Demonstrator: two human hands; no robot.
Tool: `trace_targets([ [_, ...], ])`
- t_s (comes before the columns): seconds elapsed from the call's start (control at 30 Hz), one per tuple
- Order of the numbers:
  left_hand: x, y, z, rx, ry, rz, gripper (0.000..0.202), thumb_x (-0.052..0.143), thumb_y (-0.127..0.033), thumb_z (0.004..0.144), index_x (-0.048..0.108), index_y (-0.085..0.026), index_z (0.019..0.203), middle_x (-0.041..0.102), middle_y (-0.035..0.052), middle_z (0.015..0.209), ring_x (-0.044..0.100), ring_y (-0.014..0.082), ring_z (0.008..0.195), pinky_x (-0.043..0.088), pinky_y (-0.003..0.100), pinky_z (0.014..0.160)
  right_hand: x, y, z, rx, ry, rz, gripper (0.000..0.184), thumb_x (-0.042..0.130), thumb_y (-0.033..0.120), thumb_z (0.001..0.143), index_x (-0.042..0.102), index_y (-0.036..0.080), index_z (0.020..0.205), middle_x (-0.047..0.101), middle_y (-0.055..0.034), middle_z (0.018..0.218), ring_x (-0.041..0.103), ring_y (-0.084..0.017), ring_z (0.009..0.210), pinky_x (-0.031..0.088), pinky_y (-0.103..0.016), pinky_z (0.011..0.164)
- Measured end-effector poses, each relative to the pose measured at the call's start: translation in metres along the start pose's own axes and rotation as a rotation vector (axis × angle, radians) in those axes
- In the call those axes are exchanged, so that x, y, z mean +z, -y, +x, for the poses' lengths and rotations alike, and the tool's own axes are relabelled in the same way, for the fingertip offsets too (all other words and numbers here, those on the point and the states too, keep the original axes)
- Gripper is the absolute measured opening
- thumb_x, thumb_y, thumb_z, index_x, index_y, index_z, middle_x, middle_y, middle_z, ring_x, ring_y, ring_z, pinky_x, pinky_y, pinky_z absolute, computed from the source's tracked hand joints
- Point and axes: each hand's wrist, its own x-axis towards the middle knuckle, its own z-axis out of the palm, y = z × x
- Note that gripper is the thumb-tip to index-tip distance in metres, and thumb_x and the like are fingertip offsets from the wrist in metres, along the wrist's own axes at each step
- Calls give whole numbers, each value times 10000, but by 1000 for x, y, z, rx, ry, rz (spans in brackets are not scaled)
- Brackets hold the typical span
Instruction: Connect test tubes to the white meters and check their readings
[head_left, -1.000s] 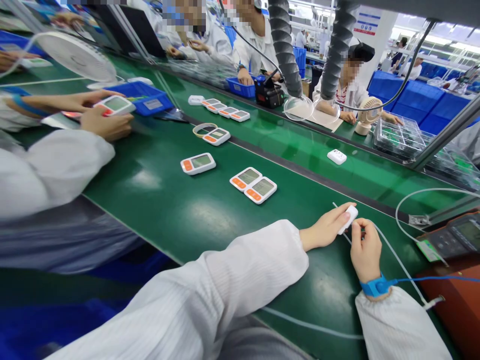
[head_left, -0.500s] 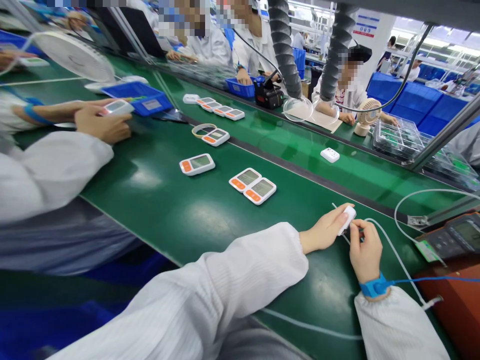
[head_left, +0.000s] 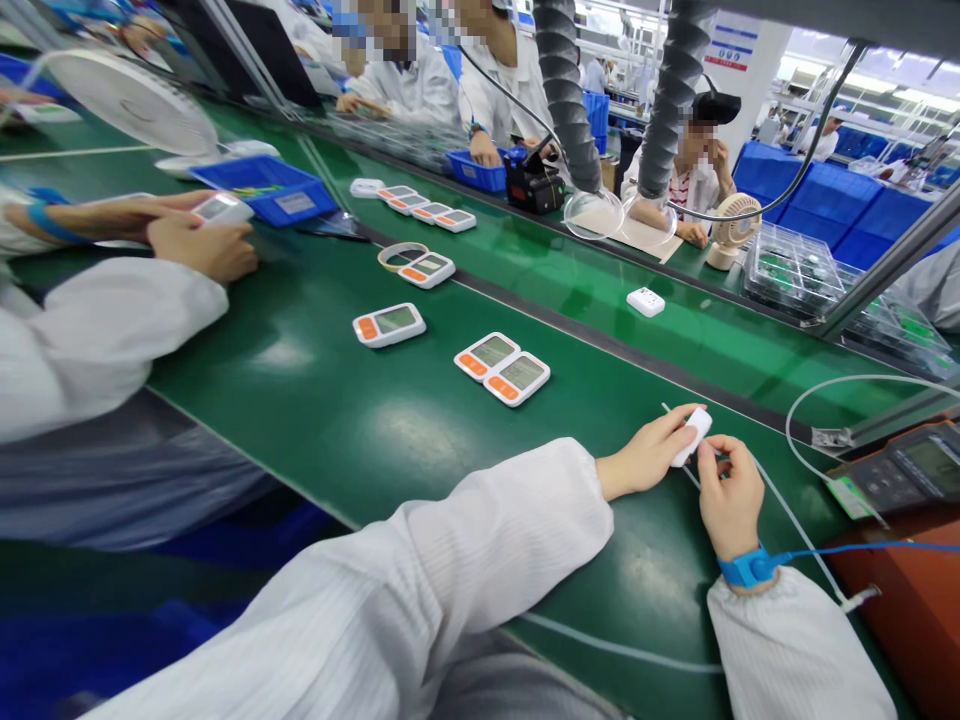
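My left hand [head_left: 656,450] is closed around a small white plastic device [head_left: 691,437], held slightly above the green bench, thumb on its upper face. Close by on the right, my right hand [head_left: 731,495] has its thumb and fingers pinched together at the device's near edge. What sits in that pinch is hidden; a thin white cable [head_left: 799,530] runs from behind this hand down to the right. A blue wrist strap [head_left: 746,568] circles my right wrist. Left of my hands, two white-and-orange display units [head_left: 502,368] lie side by side on the bench.
Another display unit [head_left: 389,324] lies farther left. Beyond a dark rail, a green belt carries a white block [head_left: 646,302] and several display units. A meter [head_left: 911,465] stands at right. At left, a co-worker's hands [head_left: 202,235] hold a similar unit near a blue bin [head_left: 266,188].
The white block and the row of units on the belt have shifted left. My hands keep nearly the same pose around the device. Across the belt, a person has raised a hand to their head.
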Motion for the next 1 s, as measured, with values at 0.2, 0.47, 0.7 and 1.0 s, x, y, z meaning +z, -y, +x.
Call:
trace_targets([
  [0.2, 0, -3, -2, 32, 18, 59, 531, 405, -448, 950, 458, -170, 1400, 593, 110, 1287, 564, 222, 1070, 435, 357, 952, -2, -1, 1, -59, 3, 27, 253, 527, 394, 950, 623, 190, 836, 621, -27, 784, 537, -164, 634, 439, -286, 603],
  [0.47, -2, -2, -4, 173, 26, 222, 531, 361, -437, 965, 441, -140, 1398, 606, 133, 1246, 572, 242, 1070, 429, 397, 993, -4, 0, 0, -94, 15, 37, 240, 543, 377, 958, 635, 193, 835, 637, -35, 808, 568, -170, 668, 467, -288, 618],
  [0.7, -2, -4, -5, 183, 17, 236, 510, 348, -439, 981, 442, -146, 1387, 613, 132, 1246, 568, 244, 1118, 418, 396, 1022, -7, 1, 1, -185, 28, -24, 251, 522, 364, 980, 628, 191, 833, 638, -47, 812, 571, -176, 692, 471, -299, 628],
  [1.0, 1, -2, -2, 92, -26, 22, 448, 477, -423, 934, 456, -201, 1323, 603, 74, 1099, 580, 189, 921, 478, 339, 850, -3, 3, 1, -93, -12, 61, 201, 533, 373, 967, 598, 183, 983, 583, -114, 1078, 581, -184, 786, 476, -286, 562],
])
